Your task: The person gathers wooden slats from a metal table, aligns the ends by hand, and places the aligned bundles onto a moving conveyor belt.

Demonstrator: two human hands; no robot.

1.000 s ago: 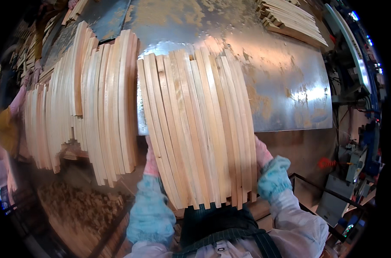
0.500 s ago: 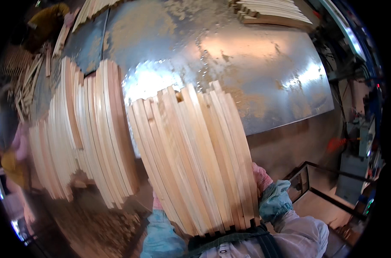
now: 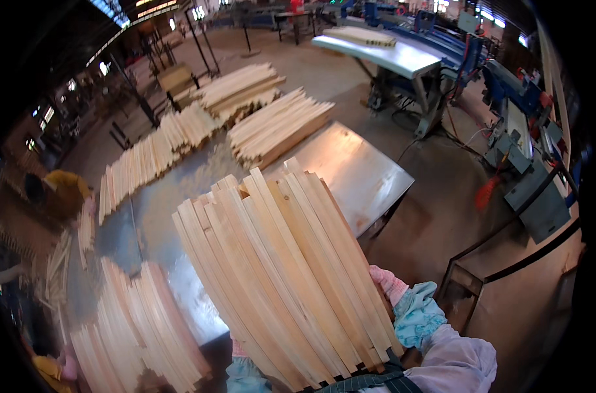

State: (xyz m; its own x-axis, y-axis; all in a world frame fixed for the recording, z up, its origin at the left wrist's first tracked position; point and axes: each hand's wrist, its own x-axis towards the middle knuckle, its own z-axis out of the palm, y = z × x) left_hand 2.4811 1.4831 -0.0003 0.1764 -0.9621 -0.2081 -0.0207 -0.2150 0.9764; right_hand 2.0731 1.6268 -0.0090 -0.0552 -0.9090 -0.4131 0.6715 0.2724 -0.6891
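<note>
A wide bundle of pale wooden strips (image 3: 285,275) lies side by side in front of my body, its near ends against my dark apron (image 3: 376,382). My right hand (image 3: 388,283), in a pink glove below a light-blue sleeve cover, grips the bundle's right edge; its fingers are hidden by the wood. At the lower left edge my left hand (image 3: 238,348), gloved in pink too, holds the other side, mostly covered by the strips. The far ends of the strips are uneven. Beyond and below the bundle lies a shiny metal table (image 3: 370,177).
More wooden strips (image 3: 134,321) lie to the left, and further stacks (image 3: 278,124) sit at the table's far side. Co-workers in yellow (image 3: 69,190) are at the left. A dark metal frame (image 3: 465,281) stands at my right, with blue machinery (image 3: 507,85) beyond.
My view has tilted up and swung right, bringing the far stacks, another table and machines into sight. The bundle, still in both hands, has turned away from the strips on the left.
</note>
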